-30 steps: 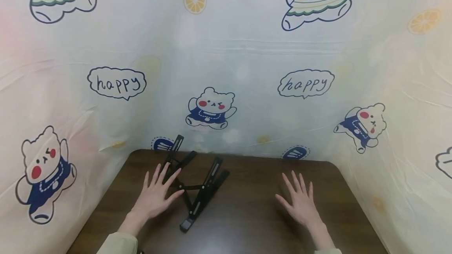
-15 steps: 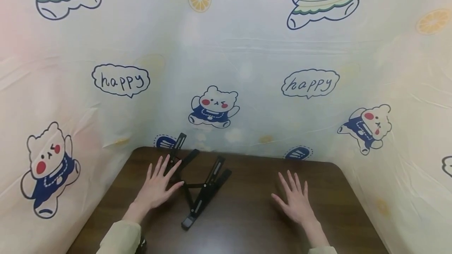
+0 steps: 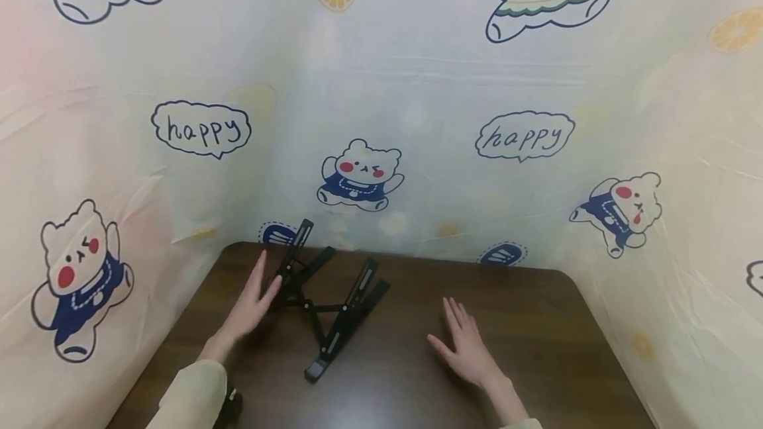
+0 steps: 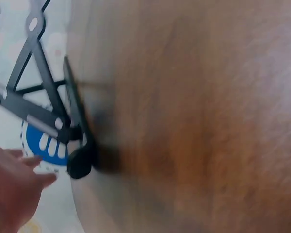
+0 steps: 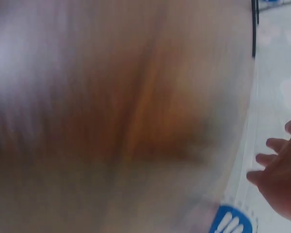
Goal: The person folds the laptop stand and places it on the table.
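A black folding laptop stand (image 3: 336,337) stands unfolded on the left part of the brown table, its crossed bars spread apart. My left hand (image 3: 250,300) is at the stand's left side, fingers straight and thumb apart from them. Whether it touches the stand I cannot tell. In the left wrist view the stand (image 4: 39,114) rises beside the hand (image 4: 14,194). My right hand (image 3: 467,348) is over the table to the right of the stand, fingers straight and close together, holding nothing. It shows at the right edge of the right wrist view, its fingertips (image 5: 265,160) pointing up and left.
The dark wooden table (image 3: 411,376) has rounded far corners. A pale printed curtain (image 3: 429,111) with bears and "happy" bubbles surrounds it at the back and both sides. A small dark object (image 3: 231,408) sits by the left sleeve (image 3: 193,392).
My left hand has turned and shifted left from over the stand to beside it, its fingers drawing together. The right hand has moved left and nearer, its fingers closing up. The stand stays put.
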Motion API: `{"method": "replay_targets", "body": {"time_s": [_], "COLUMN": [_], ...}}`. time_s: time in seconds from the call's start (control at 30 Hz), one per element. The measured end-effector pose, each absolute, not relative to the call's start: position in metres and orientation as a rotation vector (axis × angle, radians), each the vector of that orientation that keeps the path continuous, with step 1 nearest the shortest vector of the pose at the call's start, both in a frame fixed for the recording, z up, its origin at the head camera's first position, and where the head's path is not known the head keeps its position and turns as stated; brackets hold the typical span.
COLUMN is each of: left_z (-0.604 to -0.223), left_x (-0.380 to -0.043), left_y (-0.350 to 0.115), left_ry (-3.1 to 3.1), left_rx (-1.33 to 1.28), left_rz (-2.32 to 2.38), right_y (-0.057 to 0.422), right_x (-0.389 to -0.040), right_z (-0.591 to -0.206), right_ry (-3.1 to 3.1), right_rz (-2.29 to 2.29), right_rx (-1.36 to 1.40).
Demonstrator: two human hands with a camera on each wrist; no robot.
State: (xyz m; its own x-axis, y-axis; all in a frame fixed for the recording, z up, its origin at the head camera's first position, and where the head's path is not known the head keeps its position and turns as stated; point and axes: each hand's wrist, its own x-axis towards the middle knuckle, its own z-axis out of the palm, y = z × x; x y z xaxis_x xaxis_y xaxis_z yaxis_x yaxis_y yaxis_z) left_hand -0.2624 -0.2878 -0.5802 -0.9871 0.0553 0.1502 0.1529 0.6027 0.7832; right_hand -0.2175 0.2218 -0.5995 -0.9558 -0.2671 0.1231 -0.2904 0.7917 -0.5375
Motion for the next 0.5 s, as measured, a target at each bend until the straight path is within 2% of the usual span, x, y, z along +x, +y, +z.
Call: {"method": "replay_targets", "body": {"time_s": [0.17,0.5], "left_z": [-0.570,-0.565], "left_x": [-0.274,-0.283], "left_y": [-0.304,-0.316], "left_ry": [-2.614,-2.575], "left_rx": [-0.046,0.005], "left_rz": [-1.765,-1.878], "right_y": [0.194,0.151], "right_x": [-0.208,-0.198], "right_z": [-0.600,-0.591], "right_ry": [-2.844,-2.235], "right_rz": [1.350,2.526], "right_rx": [0.416,0.157]}}
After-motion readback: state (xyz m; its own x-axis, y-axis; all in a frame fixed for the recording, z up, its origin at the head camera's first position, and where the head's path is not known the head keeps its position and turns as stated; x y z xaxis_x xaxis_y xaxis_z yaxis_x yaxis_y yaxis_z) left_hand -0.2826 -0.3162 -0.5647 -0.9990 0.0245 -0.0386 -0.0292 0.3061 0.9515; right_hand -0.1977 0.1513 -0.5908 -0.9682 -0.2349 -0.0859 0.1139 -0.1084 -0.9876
